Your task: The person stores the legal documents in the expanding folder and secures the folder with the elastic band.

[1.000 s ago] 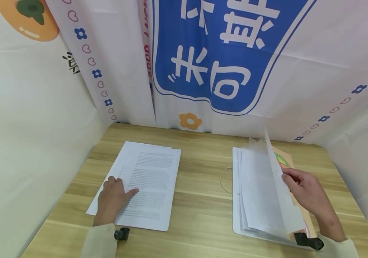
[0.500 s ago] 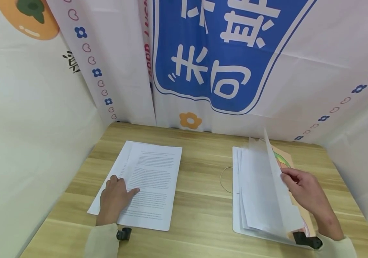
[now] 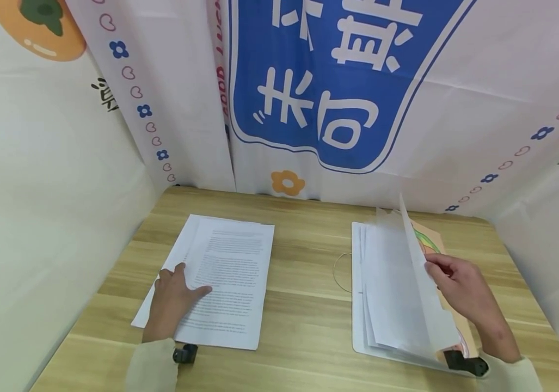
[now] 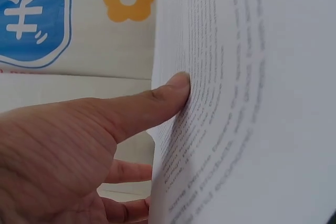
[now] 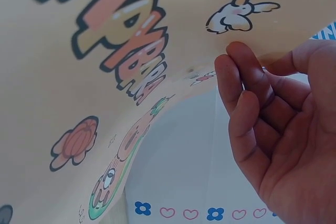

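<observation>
Left grip: my left hand pinches nothing that I can see; it lies with the fingers spread and the thumb out to the side, touching the printed page.
Printed sheets: the papers lie on the left of the wooden table, the upper one slightly askew over the one below.
Left fingertips: near the sheets' left edge; whether any reach beneath it, I cannot tell.
Right grip: my right hand pinches the edge of a tan leaf between thumb and forefinger, the other fingers loosely curled.
Tan leaf: raised at a tilt, its outer face printed with cartoon figures and bold lettering.
Folder: the white folder lies on the table's right, well apart from the papers, with cloudy sheets inside.
Loop: a thin ring sits at the folder's left edge.
Behind: a patterned cloth hangs past the table's far edge.
</observation>
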### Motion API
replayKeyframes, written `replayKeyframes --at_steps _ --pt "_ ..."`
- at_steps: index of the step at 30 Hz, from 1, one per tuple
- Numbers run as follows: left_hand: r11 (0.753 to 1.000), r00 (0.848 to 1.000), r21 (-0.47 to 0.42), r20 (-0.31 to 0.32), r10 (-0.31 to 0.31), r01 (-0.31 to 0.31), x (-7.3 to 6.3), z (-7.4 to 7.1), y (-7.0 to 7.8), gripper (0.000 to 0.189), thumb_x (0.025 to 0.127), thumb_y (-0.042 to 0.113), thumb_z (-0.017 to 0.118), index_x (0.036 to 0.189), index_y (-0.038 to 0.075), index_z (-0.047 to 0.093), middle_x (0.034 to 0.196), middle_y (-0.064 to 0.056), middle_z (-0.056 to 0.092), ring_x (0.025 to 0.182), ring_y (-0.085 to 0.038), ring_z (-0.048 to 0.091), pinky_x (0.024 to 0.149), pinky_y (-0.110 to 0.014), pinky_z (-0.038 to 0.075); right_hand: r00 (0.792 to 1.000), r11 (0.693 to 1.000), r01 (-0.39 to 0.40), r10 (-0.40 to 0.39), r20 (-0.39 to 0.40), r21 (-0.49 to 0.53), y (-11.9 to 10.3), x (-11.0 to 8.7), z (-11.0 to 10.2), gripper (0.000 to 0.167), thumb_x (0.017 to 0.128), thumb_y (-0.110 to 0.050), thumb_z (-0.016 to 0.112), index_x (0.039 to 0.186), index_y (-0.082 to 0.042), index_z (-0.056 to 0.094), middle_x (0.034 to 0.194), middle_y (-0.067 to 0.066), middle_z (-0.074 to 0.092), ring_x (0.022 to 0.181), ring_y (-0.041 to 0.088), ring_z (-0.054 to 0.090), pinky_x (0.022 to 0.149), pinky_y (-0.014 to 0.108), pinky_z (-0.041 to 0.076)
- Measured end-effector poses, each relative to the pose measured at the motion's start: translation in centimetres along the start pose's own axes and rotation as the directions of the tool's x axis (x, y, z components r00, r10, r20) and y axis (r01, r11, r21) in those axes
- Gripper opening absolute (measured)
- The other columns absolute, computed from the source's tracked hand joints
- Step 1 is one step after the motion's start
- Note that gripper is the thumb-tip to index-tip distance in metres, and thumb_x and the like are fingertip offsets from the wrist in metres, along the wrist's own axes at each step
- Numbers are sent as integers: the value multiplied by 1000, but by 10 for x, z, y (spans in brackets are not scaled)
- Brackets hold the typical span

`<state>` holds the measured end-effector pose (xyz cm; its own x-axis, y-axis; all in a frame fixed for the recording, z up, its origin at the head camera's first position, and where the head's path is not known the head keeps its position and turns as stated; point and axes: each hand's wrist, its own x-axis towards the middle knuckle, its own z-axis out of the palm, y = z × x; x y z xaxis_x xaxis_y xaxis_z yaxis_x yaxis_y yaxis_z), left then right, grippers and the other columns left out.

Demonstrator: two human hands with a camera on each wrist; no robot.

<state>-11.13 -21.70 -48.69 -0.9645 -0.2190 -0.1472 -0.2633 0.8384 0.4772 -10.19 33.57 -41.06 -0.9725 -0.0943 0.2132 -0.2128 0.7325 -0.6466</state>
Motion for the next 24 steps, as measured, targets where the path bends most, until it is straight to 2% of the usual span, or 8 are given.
replayKeyframes --at_steps 3,6,8,12,15,17,19,24 --pt "999 1000 -45 24 -9 10 4 -1 -3 109 82 32 86 156 -12 18 128 -45 34 110 -58 46 87 -64 46 1000 1000 5 -5 -2 3 0 1 0 30 105 -8 56 125 13 66 76 6 56 60 13 49 47 26 40" --pt "997 999 -71 47 6 -2 7 -4 -2 111 82 28 86 157 -11 13 130 -47 36 112 -59 48 90 -65 45 1000 1000 17 -17 -9 11 0 1 0 28 105 -6 56 124 13 66 76 6 55 59 13 49 47 26 39" --pt "996 998 -87 68 17 -11 8 -7 -1 106 85 22 83 157 -12 13 135 -48 36 119 -61 46 96 -67 43 1000 1000 26 -25 -11 15 -1 1 0 28 105 -5 56 123 13 66 75 6 55 58 13 48 46 26 39" --pt "995 993 -95 114 40 -29 8 -11 1 85 95 12 69 156 -15 16 149 -44 33 134 -59 37 105 -67 35 1000 999 29 -29 -12 17 0 0 1 28 105 -5 56 123 13 66 76 6 56 59 13 49 47 26 39" --pt "991 988 -123 134 72 -56 7 -11 1 70 100 8 58 155 -15 22 149 -41 37 137 -56 38 107 -65 35 1000 1000 26 -25 -13 17 0 0 0 28 105 -5 56 123 13 66 77 6 56 59 13 49 46 26 39" --pt "982 986 -175 137 99 -74 7 -12 1 63 101 7 55 154 -15 27 144 -37 46 133 -51 45 106 -63 37 1000 1000 23 -23 -12 17 0 0 0 28 105 -5 56 124 13 66 76 7 56 59 13 49 46 26 39" --pt "966 983 -245 135 122 -87 7 -12 2 59 101 6 53 152 -14 33 133 -33 54 121 -44 53 99 -57 43 1000 1000 21 -21 -13 17 0 0 0 28 105 -6 56 124 13 66 77 7 57 59 13 49 47 26 40" --pt "909 975 -412 166 146 -66 6 -14 2 54 100 2 52 151 -10 40 122 -22 57 106 -32 55 82 -40 47 1000 1000 18 -18 -15 24 -1 0 -1 29 105 -6 56 124 14 65 79 7 58 60 13 50 47 26 41"
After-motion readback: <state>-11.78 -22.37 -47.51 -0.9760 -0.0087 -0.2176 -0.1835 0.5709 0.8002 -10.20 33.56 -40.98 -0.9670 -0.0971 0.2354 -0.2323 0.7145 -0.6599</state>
